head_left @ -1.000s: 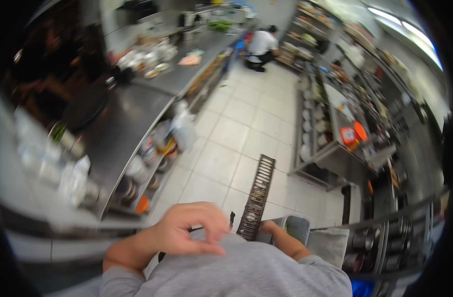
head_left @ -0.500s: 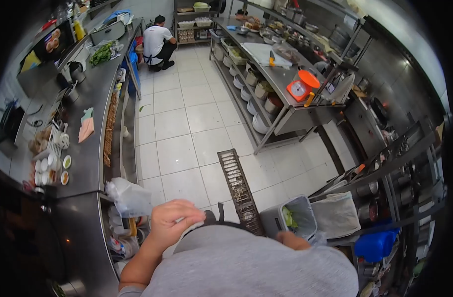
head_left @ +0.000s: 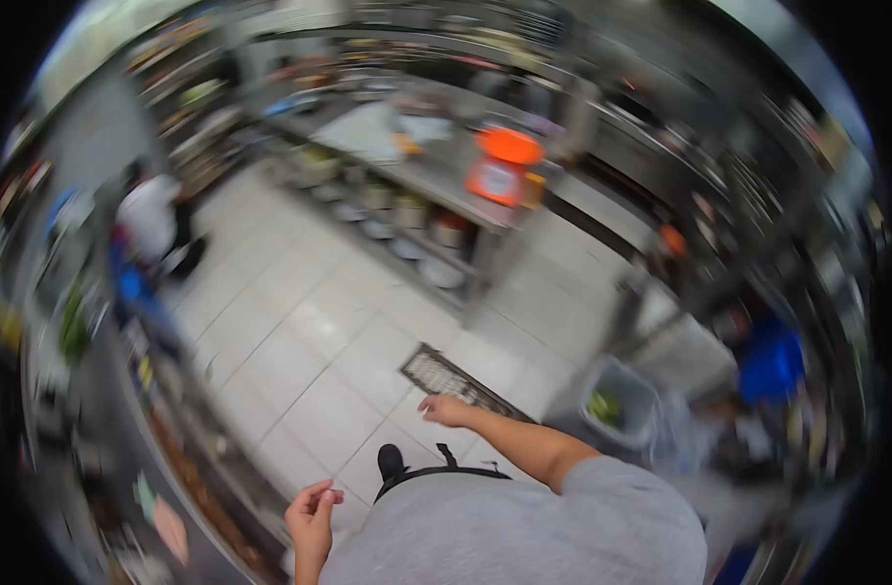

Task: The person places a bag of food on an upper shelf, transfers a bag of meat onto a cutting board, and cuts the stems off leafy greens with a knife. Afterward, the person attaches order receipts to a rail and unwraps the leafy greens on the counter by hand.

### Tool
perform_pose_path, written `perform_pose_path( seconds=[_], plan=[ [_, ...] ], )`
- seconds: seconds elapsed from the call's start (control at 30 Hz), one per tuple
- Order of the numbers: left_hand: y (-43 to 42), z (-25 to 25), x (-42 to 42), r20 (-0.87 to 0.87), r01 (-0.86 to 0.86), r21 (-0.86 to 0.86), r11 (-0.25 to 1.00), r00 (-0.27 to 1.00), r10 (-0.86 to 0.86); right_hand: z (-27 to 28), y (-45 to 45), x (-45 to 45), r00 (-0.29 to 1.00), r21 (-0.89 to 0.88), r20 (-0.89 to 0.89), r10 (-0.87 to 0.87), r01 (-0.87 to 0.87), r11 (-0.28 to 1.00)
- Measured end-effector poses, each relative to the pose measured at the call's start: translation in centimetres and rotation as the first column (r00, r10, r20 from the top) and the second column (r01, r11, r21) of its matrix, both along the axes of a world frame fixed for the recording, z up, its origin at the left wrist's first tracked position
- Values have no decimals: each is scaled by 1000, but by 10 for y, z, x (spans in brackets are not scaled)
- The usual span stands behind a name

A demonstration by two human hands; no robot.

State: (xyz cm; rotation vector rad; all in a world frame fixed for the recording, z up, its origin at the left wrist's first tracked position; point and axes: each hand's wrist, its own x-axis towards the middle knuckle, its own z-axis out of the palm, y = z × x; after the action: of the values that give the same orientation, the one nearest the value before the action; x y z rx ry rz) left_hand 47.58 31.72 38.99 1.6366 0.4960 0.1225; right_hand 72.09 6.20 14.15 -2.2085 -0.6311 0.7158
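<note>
My left hand [head_left: 312,515] is low in the head view, left of my grey shirt [head_left: 524,531]. Its fingers are bent and the thumb stands apart from them; I see nothing in it. My right hand [head_left: 448,410] reaches forward over the floor, in front of the metal drain grate [head_left: 456,378]. The fingers there are loosely bent and apart, with no object visible in them. Neither hand touches any surface.
A steel table [head_left: 436,180] bears an orange scale [head_left: 504,168]. On the right stand a grey bin [head_left: 617,405] with green leaves inside and a blue container [head_left: 770,359]. A person in white [head_left: 152,219] crouches far left, beside a steel counter [head_left: 124,409]. The picture is blurred.
My view has swung to the right, so the table and crouching person sit further left. My right arm has come forward from beside the bin; my left hand has dropped lower.
</note>
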Motion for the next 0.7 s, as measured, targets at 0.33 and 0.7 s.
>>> perform_pose_path(
  seconds=[0.33,0.7],
  plan=[
    [-49,118,282,269,664,489,565,502,-822,-82,-291,-285,300,-648,380,-875,761,-20],
    [79,-322,265,-869,821,177,-543,-129,-478,-74,-84,-300,424,-573,-341,-839,614,543]
  ],
)
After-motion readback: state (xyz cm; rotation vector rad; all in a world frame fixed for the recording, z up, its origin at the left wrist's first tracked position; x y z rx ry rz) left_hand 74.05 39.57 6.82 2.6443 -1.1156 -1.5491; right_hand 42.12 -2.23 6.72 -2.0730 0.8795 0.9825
